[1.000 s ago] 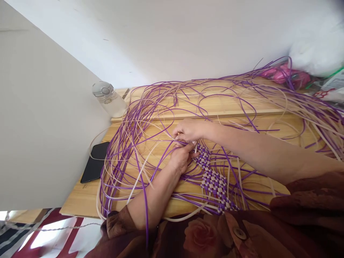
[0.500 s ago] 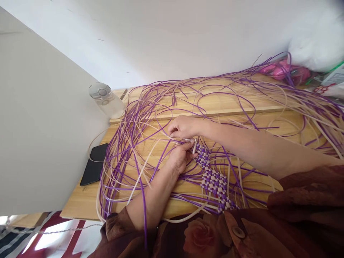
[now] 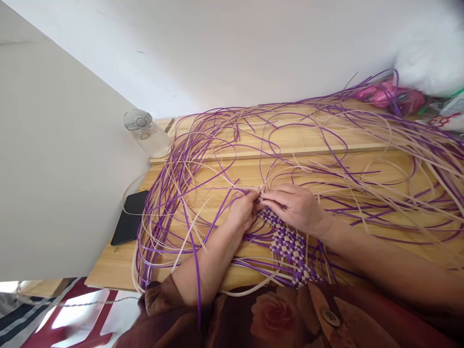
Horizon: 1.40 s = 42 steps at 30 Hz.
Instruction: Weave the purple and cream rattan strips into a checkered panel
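A woven strip (image 3: 289,241) of purple and beige cords, patterned in small checks, runs from my waist up to my hands. My left hand (image 3: 242,209) pinches the far end of this weave between thumb and fingers. Right beside it, my right hand (image 3: 295,205) has its thumb and fingertips closed at the same end, at a beige cord; the exact grip is partly hidden. Loose purple and beige cords (image 3: 174,193) fan out from the weave to both sides, some passing over my left forearm.
The cords spread across a wooden table (image 3: 105,268) with a raised board (image 3: 232,155) at the back. At the left lie a black phone (image 3: 129,220) and a clear bottle (image 3: 147,133) with a grey lid. Pink items (image 3: 384,94) and plastic bags (image 3: 422,65) sit at the back right.
My right hand has come back from the left of the weave's end to its right side, fingers now meeting there. My left hand keeps its hold.
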Tool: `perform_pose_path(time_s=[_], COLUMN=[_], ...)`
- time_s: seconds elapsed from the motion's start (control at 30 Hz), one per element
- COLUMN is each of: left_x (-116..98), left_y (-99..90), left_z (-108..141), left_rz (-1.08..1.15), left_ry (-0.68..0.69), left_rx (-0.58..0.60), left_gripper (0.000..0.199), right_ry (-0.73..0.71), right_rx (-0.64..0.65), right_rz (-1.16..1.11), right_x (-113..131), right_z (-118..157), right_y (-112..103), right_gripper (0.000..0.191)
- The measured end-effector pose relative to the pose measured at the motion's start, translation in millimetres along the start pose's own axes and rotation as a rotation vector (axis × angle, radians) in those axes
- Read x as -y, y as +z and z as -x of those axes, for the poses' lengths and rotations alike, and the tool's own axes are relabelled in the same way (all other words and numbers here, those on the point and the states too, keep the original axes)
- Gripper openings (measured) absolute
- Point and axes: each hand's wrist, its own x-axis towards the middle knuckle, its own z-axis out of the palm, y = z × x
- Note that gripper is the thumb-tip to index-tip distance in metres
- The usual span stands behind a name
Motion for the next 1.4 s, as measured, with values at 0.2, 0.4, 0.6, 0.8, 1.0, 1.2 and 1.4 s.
perform_pose_path(time_s=[0.2,0.4,0.6,0.8,1.0,1.2,1.4], left_x=[6,10,10,6,8,2,14], left_y=[-3.6,-4.7,-5.2,-3.2,-5.2,-4.0,-8.8], left_z=[-1,-3,-4,-1,-5,-1,-6], left_rz=[-0.005,-0.038,-0.052,-0.089,-0.111,-0.136,-0.130], left_ry=[0.074,0.127,0.156,0.130,0.153,0.086,0.181], left_rx=[0.105,0.129,0.103,0.098,0.068,0.127,0.201], left_gripper=[0.014,0.018,0.019,0.016,0.025,0.032,0.024], right_ry=[-0.059,0.182,0.411,0.267,0.299,0.493,0.690], right_rx=[-0.037,-0.041,0.057,-0.134,-0.081,-0.103,0.002], right_rz=[0.100,-0.123,-0.408,-0.496,-0.612,-0.724,-0.862], right_x=[7,12,19,20,20,20,30], right_z=[0,-2,5,3,14,15,7], right_y=[8,12,9,13,21,22,24], right_gripper=[0.019,0.017,0.014,0.011,0.011,0.016,0.017])
